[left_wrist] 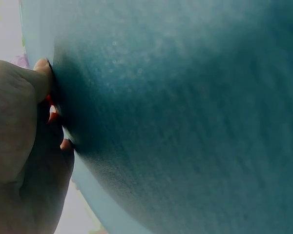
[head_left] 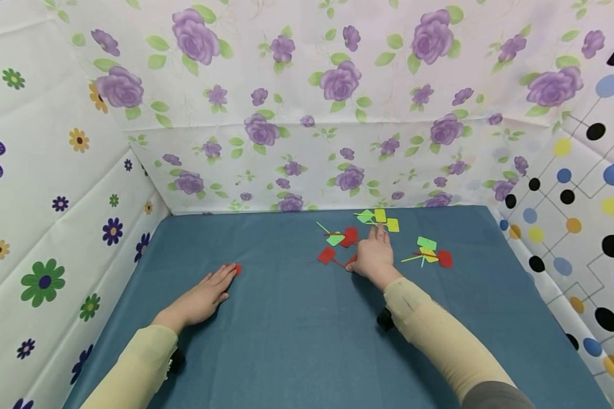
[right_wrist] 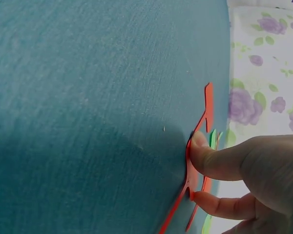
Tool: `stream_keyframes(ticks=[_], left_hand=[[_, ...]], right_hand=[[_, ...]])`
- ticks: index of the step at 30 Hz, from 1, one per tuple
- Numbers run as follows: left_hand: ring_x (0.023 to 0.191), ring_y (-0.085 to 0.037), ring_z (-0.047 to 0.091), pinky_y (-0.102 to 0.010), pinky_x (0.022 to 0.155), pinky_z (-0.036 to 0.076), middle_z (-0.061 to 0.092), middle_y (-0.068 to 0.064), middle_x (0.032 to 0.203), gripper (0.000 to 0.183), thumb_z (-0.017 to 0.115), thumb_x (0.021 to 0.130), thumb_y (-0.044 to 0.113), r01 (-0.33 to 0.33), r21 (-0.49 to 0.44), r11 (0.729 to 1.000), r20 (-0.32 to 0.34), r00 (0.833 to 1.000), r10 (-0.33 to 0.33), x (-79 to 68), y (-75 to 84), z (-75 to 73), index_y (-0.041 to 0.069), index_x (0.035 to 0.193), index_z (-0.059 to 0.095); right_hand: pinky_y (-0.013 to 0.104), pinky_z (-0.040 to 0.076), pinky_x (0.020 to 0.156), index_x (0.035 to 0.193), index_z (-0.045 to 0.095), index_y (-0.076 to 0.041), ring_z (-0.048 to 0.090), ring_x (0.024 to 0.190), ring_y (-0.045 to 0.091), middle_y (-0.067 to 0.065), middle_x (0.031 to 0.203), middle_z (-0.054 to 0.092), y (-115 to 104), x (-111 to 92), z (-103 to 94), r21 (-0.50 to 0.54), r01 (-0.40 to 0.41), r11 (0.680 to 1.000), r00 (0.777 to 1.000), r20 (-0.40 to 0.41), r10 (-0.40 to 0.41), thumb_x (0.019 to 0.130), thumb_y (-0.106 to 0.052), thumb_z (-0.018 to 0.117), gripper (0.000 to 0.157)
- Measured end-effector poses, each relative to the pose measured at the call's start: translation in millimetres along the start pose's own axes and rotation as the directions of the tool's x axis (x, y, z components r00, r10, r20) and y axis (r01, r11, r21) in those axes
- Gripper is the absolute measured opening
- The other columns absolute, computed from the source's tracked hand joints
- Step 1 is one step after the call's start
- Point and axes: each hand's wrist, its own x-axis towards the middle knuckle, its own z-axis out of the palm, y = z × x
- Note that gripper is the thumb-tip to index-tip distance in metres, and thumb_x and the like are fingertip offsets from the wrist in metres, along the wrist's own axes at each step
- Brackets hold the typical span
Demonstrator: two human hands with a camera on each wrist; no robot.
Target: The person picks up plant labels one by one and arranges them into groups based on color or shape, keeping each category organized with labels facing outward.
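Pressed on the table, my left hand has its fingers stretched out. A small red tag shows at its fingertips, partly hidden by them. My right hand lies over the right-hand tags, its fingers extended towards the back. Its thumb touches a red tag with a thin tail, while a fingertip appears near that tag's lower corner. Left of this thumb is another red tag. Green and red tags overlap behind the hand, and yellow and green ones lie at its fingertips.
To the right of the right hand lies a crossed group of green, yellow and red tags. The blue table cloth meets a flowered back sheet. Patterned sheets stand along the left and right.
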Motion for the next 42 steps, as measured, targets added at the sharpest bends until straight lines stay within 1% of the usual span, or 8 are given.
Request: stream_keyframes(ticks=[11, 16, 19, 25, 32, 35, 37, 42], left_hand=[[0.163, -0.042, 0.014, -0.064, 0.13, 0.015, 0.017, -0.017, 0.178, 0.064, 0.051, 0.115, 0.017, 0.003, 0.001, 1.0, 0.004, 1.0, -0.003, 1.0, -2.4, 1.4, 0.003, 0.171, 0.022], [0.162, -0.042, 0.014, -0.065, 0.13, 0.015, 0.017, -0.017, 0.177, 0.064, 0.051, 0.115, 0.017, -0.001, -0.004, 1.0, 0.001, 1.0, 0.001, 2.2, -1.8, 0.9, 0.003, 0.171, 0.022], [0.162, -0.042, 0.014, -0.065, 0.13, 0.015, 0.017, -0.017, 0.177, 0.064, 0.051, 0.115, 0.017, 0.0, -0.004, 1.0, 0.007, 1.0, 0.0, 2.7, -1.8, 0.9, 0.003, 0.171, 0.022], [0.162, -0.044, 0.015, -0.065, 0.13, 0.016, 0.015, -0.018, 0.178, 0.065, 0.053, 0.115, 0.017, 0.003, -0.023, 1.0, 0.015, 1.0, -0.002, 2.9, -1.2, -1.2, 0.003, 0.171, 0.023], [0.161, -0.045, 0.018, -0.065, 0.129, 0.018, 0.019, -0.018, 0.177, 0.065, 0.055, 0.113, 0.015, -0.013, -0.025, 1.0, -0.014, 1.0, 0.013, 3.6, -1.3, -3.4, 0.003, 0.17, 0.026], [0.161, -0.044, 0.018, -0.064, 0.129, 0.019, 0.02, -0.017, 0.177, 0.066, 0.056, 0.113, 0.016, -0.012, -0.013, 1.0, -0.021, 1.0, 0.012, 3.6, -1.3, -2.9, 0.003, 0.17, 0.026], [0.161, -0.044, 0.018, -0.064, 0.13, 0.019, 0.02, -0.017, 0.177, 0.066, 0.057, 0.113, 0.016, -0.008, -0.011, 1.0, -0.021, 1.0, 0.007, 3.8, -1.4, -2.3, 0.004, 0.17, 0.026], [0.161, -0.044, 0.02, -0.064, 0.129, 0.021, 0.022, -0.018, 0.176, 0.065, 0.058, 0.112, 0.016, -0.014, -0.016, 1.0, -0.029, 0.999, 0.013, 3.8, 0.3, -2.0, 0.003, 0.169, 0.029]], right_hand=[[0.061, 0.016, 0.132, 0.071, 0.071, -0.009, 0.004, 0.16, 0.054, 0.039, 0.165, 0.029, 12.8, 1.7, 5.0, 0.09, -0.009, 0.996, 1.0, -0.001, 0.009, 0.083, -0.058, 0.09, 0.054], [0.064, 0.02, 0.129, 0.076, 0.067, -0.009, 0.008, 0.159, 0.057, 0.036, 0.146, 0.052, 18.7, -4.1, 4.1, 0.164, 0.038, 0.986, 0.999, -0.022, -0.035, 0.087, -0.051, 0.089, 0.049], [0.067, 0.024, 0.127, 0.08, 0.065, -0.01, 0.01, 0.158, 0.057, 0.032, 0.138, 0.057, 23.7, -7.4, 2.4, 0.21, 0.051, 0.976, 0.999, -0.026, -0.047, 0.092, -0.045, 0.086, 0.043], [0.068, 0.022, 0.127, 0.083, 0.068, -0.01, 0.009, 0.158, 0.059, 0.037, 0.156, 0.045, 33.0, -12.4, -5.3, 0.22, 0.068, 0.973, 0.997, 0.013, -0.072, 0.104, -0.038, 0.073, 0.035], [0.066, 0.018, 0.129, 0.112, 0.078, -0.002, 0.016, 0.157, 0.058, 0.033, 0.149, 0.055, 40.3, -15.8, -13.3, 0.214, 0.091, 0.973, 0.992, 0.061, -0.106, 0.114, -0.032, 0.056, 0.038], [0.067, 0.016, 0.129, 0.117, 0.079, 0.0, 0.02, 0.156, 0.057, 0.03, 0.144, 0.061, 42.2, -16.9, -16.0, 0.224, 0.105, 0.969, 0.991, 0.056, -0.121, 0.115, -0.03, 0.051, 0.04], [0.068, 0.017, 0.129, 0.113, 0.079, -0.001, 0.018, 0.156, 0.057, 0.03, 0.143, 0.062, 42.7, -17.7, -17.2, 0.249, 0.105, 0.963, 0.991, 0.056, -0.122, 0.115, -0.028, 0.05, 0.039], [0.07, 0.025, 0.125, 0.095, 0.08, -0.006, 0.009, 0.157, 0.059, 0.037, 0.153, 0.049, 42.3, -17.7, -15.9, 0.304, 0.087, 0.949, 0.991, 0.067, -0.113, 0.115, -0.028, 0.051, 0.041]])
